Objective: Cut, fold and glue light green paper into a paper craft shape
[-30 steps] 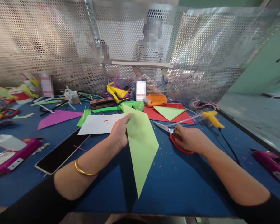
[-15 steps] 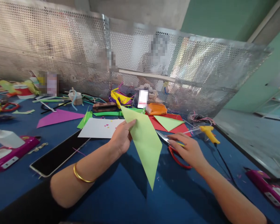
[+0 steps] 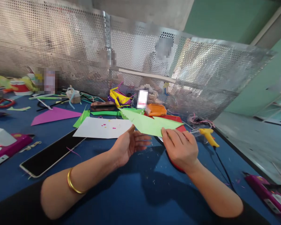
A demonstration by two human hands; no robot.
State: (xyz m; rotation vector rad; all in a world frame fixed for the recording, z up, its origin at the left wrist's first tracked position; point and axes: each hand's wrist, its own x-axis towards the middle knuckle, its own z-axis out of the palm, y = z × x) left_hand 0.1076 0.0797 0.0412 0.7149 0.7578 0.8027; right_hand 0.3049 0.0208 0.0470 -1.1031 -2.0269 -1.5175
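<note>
A light green sheet of paper (image 3: 148, 123) is held above the table, tilted so that it looks narrow. My right hand (image 3: 182, 149) pinches its near right edge between thumb and fingers. At its left end, my left hand (image 3: 126, 147) has its fingers stretched out, palm turned toward the paper; the thumb tip is close to the edge, and I cannot tell whether it touches. Scissors with a red handle (image 3: 174, 162) lie under my right hand, mostly hidden by it. White paper (image 3: 96, 128) with small pink and yellow scraps lies beyond my left hand.
On the blue table (image 3: 131, 193) are a black tablet-like slab (image 3: 53, 156), purple paper (image 3: 58, 115), red paper (image 3: 174, 118) and a yellow glue gun (image 3: 208, 137) with a cord. A magenta power strip (image 3: 267, 190) lies right. Perforated metal screen (image 3: 72, 47) stands behind; a person sits beyond.
The green paper has swung from hanging upright to nearly level. My right hand has left the scissors and grips the paper; my left hand's fingers have loosened and spread.
</note>
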